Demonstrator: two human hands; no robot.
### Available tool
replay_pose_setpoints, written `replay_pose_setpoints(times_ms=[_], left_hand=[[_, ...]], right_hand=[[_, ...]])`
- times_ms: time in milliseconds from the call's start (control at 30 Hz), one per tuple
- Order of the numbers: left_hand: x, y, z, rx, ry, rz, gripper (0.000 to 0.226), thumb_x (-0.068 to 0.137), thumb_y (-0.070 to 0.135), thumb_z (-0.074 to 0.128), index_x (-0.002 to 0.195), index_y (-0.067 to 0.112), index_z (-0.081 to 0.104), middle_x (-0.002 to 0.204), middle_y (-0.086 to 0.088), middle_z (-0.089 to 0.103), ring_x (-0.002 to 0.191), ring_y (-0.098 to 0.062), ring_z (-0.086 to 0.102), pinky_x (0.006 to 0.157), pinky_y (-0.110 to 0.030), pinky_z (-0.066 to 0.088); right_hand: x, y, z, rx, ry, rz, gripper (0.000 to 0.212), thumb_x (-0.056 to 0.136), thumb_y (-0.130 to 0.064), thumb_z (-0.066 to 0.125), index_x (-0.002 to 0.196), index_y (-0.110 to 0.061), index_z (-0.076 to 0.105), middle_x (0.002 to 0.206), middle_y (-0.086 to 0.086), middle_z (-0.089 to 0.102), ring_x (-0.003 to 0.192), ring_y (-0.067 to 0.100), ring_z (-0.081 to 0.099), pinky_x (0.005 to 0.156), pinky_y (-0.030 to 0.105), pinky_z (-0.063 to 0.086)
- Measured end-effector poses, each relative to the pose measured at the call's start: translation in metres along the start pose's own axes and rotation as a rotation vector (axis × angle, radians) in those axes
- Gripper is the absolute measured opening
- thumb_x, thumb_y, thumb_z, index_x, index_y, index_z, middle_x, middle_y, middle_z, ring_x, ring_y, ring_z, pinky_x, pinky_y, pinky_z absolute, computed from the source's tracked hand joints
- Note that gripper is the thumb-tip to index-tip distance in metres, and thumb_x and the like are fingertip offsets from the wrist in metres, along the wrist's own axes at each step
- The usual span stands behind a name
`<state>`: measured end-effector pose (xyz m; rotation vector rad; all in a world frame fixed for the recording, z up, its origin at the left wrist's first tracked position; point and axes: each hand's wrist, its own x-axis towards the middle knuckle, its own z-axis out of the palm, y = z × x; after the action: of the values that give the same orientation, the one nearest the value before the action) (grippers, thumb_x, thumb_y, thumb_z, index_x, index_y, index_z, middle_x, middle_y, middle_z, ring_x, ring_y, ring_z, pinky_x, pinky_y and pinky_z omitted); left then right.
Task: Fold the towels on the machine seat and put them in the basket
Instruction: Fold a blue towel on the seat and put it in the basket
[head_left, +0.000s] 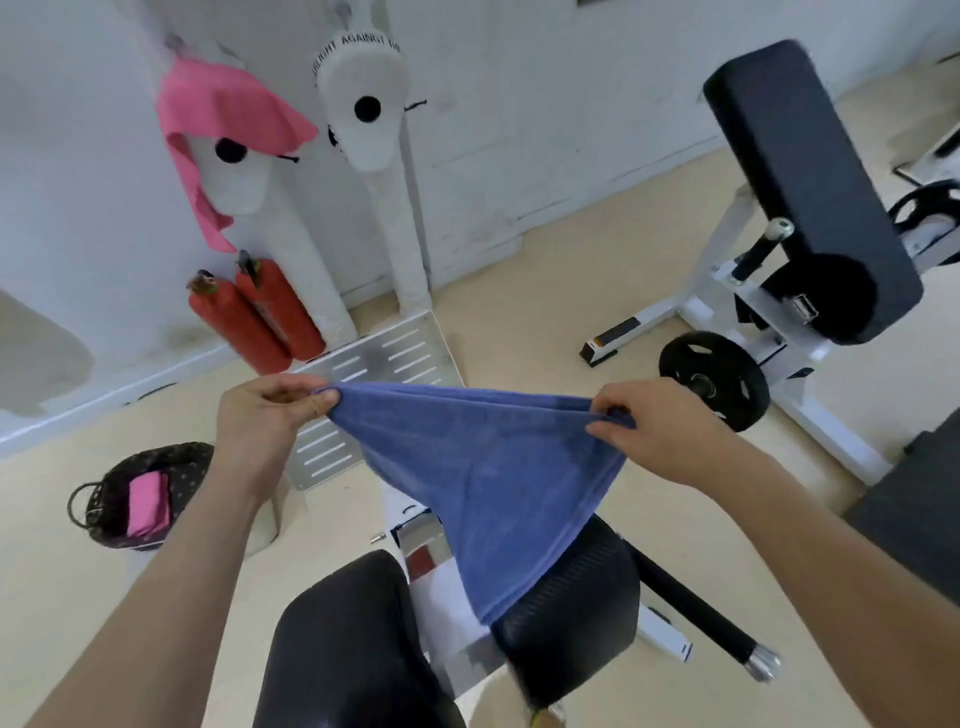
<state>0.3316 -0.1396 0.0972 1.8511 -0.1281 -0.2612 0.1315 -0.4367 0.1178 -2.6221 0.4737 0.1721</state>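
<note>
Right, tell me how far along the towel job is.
Done: a folded pink towel lies in the basket. In hand: the left hand and right hand pinch the blue towel spread above the seat. Left: fold it and basket it; a pink cloth also hangs on a white pad.

The held towel is plain mid blue, no print. The basket is dark brown with tiny pale dots all over, and the folded towel inside is bright pink, same pink as the cloth on the white pad. Seat pads are black, extinguishers red, floor pale beige.
</note>
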Motion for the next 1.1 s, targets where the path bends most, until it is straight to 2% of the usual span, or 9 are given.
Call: replay_pose_setpoints(times_ms=[133, 233, 367, 500, 633, 733, 800, 967, 1100], left_hand=[[-0.020, 0.025, -0.045, -0.036, 0.017, 0.061, 0.012, 0.074, 0.002, 0.077, 0.083, 0.009, 0.072, 0.065, 0.008, 0.070, 0.059, 0.004, 0.061, 0.060, -0.007, 0.047], [-0.038, 0.038, -0.071, -0.062, 0.021, 0.109, 0.013, 0.074, 0.005, 0.078, 0.080, 0.015, 0.072, 0.064, 0.012, 0.071, 0.062, 0.003, 0.062, 0.062, -0.010, 0.047], [-0.057, 0.043, -0.103, -0.111, 0.011, 0.096, 0.016, 0.075, 0.005, 0.077, 0.078, 0.021, 0.072, 0.068, 0.008, 0.071, 0.067, -0.005, 0.064, 0.071, -0.022, 0.049], [-0.075, 0.045, -0.117, -0.141, -0.077, 0.039, 0.025, 0.077, -0.001, 0.071, 0.086, 0.022, 0.072, 0.067, 0.007, 0.071, 0.062, -0.003, 0.062, 0.061, -0.012, 0.051], [-0.088, 0.036, -0.114, -0.022, -0.178, -0.030, 0.023, 0.078, -0.008, 0.069, 0.085, 0.013, 0.074, 0.067, 0.000, 0.071, 0.062, -0.007, 0.061, 0.057, -0.009, 0.049], [-0.092, 0.028, -0.099, 0.049, -0.169, -0.082, 0.018, 0.077, -0.015, 0.066, 0.085, 0.001, 0.070, 0.047, 0.007, 0.061, 0.041, 0.002, 0.051, 0.044, -0.005, 0.039], [-0.091, 0.021, -0.089, 0.060, -0.107, -0.101, 0.016, 0.077, -0.015, 0.066, 0.084, -0.001, 0.069, 0.043, 0.010, 0.058, 0.036, 0.003, 0.045, 0.041, -0.005, 0.036], [-0.090, 0.011, -0.076, 0.023, 0.081, -0.077, 0.013, 0.075, -0.009, 0.071, 0.082, 0.002, 0.072, 0.057, 0.011, 0.066, 0.053, 0.001, 0.056, 0.056, -0.009, 0.044], [-0.106, 0.013, -0.061, 0.000, 0.150, -0.046, 0.016, 0.072, -0.008, 0.074, 0.079, 0.006, 0.072, 0.070, 0.002, 0.069, 0.072, -0.016, 0.058, 0.066, -0.013, 0.048]], right_hand=[[-0.012, -0.041, -0.025, -0.179, 0.062, -0.085, 0.005, 0.090, -0.026, 0.059, 0.087, -0.023, 0.062, 0.069, -0.012, 0.048, 0.072, 0.014, 0.046, 0.063, 0.027, 0.030], [-0.029, -0.059, -0.036, -0.134, 0.143, -0.152, 0.005, 0.088, -0.017, 0.063, 0.084, -0.019, 0.064, 0.070, -0.008, 0.054, 0.068, 0.016, 0.050, 0.063, 0.028, 0.038], [-0.049, -0.081, -0.055, 0.262, 0.230, -0.054, 0.012, 0.083, -0.004, 0.066, 0.086, -0.015, 0.066, 0.072, 0.000, 0.064, 0.064, 0.005, 0.058, 0.058, 0.017, 0.049], [-0.057, -0.087, -0.070, 0.628, 0.125, 0.016, 0.025, 0.082, 0.005, 0.066, 0.099, -0.012, 0.068, 0.082, 0.014, 0.068, 0.074, 0.018, 0.067, 0.068, 0.028, 0.060], [-0.042, -0.075, -0.067, 0.626, 0.039, 0.046, 0.024, 0.083, 0.010, 0.063, 0.089, -0.011, 0.072, 0.088, 0.021, 0.069, 0.079, 0.022, 0.066, 0.075, 0.026, 0.059], [-0.020, -0.063, -0.052, 0.603, 0.008, 0.098, 0.023, 0.086, 0.009, 0.059, 0.087, -0.010, 0.072, 0.086, 0.018, 0.066, 0.079, 0.023, 0.065, 0.079, 0.034, 0.058], [-0.002, -0.055, -0.040, 0.579, 0.024, 0.093, 0.028, 0.086, 0.011, 0.057, 0.082, -0.013, 0.071, 0.081, 0.014, 0.064, 0.079, 0.022, 0.063, 0.072, 0.028, 0.060], [0.029, -0.045, -0.035, 0.570, 0.171, -0.004, 0.029, 0.086, 0.013, 0.055, 0.087, -0.012, 0.070, 0.082, 0.008, 0.067, 0.064, 0.001, 0.065, 0.059, 0.007, 0.050], [0.022, -0.031, -0.038, 0.465, 0.221, -0.122, 0.028, 0.084, 0.011, 0.057, 0.093, -0.010, 0.073, 0.081, -0.002, 0.068, 0.068, -0.010, 0.062, 0.068, 0.004, 0.047]])
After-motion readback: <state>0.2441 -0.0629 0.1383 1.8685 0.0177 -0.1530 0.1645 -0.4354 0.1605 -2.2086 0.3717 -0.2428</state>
